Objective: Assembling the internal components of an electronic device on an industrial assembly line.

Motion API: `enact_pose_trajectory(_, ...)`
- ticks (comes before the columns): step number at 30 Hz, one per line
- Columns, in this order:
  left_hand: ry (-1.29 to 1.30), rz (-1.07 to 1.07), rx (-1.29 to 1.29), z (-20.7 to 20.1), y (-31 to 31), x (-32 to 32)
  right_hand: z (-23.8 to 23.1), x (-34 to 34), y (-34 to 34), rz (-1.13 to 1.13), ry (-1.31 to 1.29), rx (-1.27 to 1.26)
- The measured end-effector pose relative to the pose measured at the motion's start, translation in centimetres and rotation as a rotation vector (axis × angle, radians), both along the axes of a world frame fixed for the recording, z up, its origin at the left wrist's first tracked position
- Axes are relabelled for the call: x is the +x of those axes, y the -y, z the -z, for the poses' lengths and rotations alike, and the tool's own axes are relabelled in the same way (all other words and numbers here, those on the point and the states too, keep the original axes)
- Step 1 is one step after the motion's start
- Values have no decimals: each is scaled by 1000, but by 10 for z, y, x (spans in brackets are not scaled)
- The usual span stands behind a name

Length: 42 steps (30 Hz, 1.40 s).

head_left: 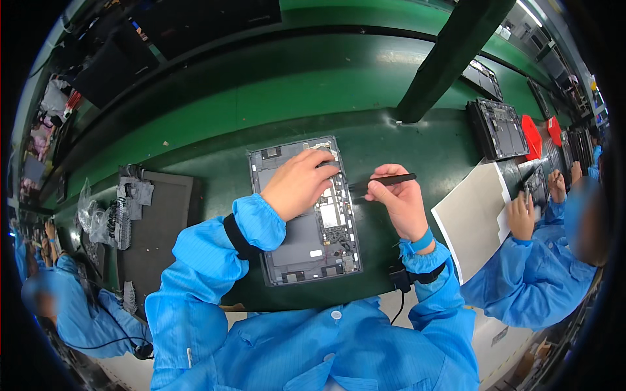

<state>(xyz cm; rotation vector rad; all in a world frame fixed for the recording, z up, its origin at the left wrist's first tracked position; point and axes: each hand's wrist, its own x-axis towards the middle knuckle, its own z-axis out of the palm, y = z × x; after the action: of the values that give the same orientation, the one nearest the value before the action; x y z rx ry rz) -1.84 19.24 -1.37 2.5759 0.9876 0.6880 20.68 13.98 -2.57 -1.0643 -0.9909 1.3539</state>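
Observation:
An opened laptop base (290, 244), dark grey with its circuit board bared along the right side, lies on the green bench in front of me. Across its upper part rests my left hand (298, 184), fingers spread and touching the board, which they partly cover. My right hand (400, 199) is just off the base's right edge, closed on black tweezers (391, 180). Their tips point left toward the board's edge; whether they touch it I cannot tell. A blue band circles the right wrist, and black bands wrap both sleeves.
Left of the base are a dark foam board (166, 228), a stack of grey-black small parts (134, 202) and clear plastic (91, 212). A pale sheet (473, 215) lies right. Beyond it stand stacked laptop bases (502, 130) and a red bin (531, 138). A dark post (443, 65) rises ahead; co-workers sit both sides.

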Motion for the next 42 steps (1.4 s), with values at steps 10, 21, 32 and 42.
enact_pose_trajectory(10, 12, 15, -45, 2, -4, -4, 8, 2, -10, 25, -63, -162)
enact_pose_trajectory(21, 22, 4, -83, -1, -4, -5, 9, -12, -11, 37, 113, -73)
enact_pose_trajectory(32, 23, -7, -53, 3, -3, -8, -8, -22, -9, 57, 573, 236)
enact_pose_trajectory(42, 31, -13, -12, 5, 1, -8, -13, -23, -11, 5, 640, 316)
